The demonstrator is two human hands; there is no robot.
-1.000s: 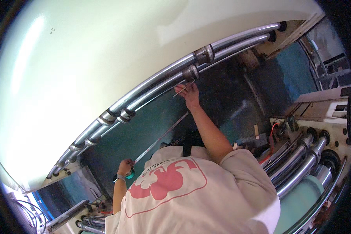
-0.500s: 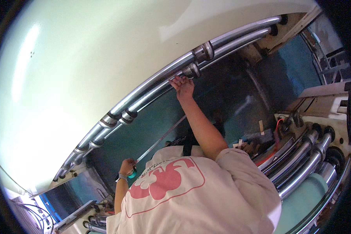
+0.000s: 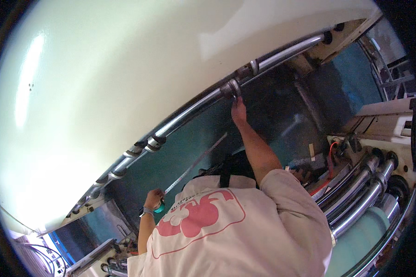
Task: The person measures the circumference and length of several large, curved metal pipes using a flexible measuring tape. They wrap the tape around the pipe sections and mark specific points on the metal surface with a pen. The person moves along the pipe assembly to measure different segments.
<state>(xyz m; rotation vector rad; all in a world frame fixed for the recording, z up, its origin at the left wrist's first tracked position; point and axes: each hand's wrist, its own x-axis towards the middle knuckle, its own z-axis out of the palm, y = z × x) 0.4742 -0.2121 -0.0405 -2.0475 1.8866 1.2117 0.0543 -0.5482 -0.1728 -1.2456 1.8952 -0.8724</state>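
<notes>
In my left hand (image 3: pixel 153 199), closed at the lower left, is a tape measure with a green case (image 3: pixel 159 207). Its pale blade (image 3: pixel 189 170) runs out up and to the right, the far end hanging free short of the rods. My right arm stretches up to a chrome rod (image 3: pixel 194 111) under a big cream drum (image 3: pixel 101 92). There my right hand (image 3: pixel 238 111) grips the underside of a dark metal collar (image 3: pixel 230 87) on that rod; the fingertips are partly hidden by it.
Further collars (image 3: pixel 155 142) sit along the rods to the left. Behind me on the right are more chrome rollers (image 3: pixel 360 207), a pale green roller (image 3: pixel 363 240) and an orange cable (image 3: pixel 331 159). A cream machine frame (image 3: pixel 383 120) stands at the far right.
My right hand has moved right, from the rod beside the collar to the collar itself. The left hand keeps the tape measure, nearly in place. The drum now covers more of the rear rod.
</notes>
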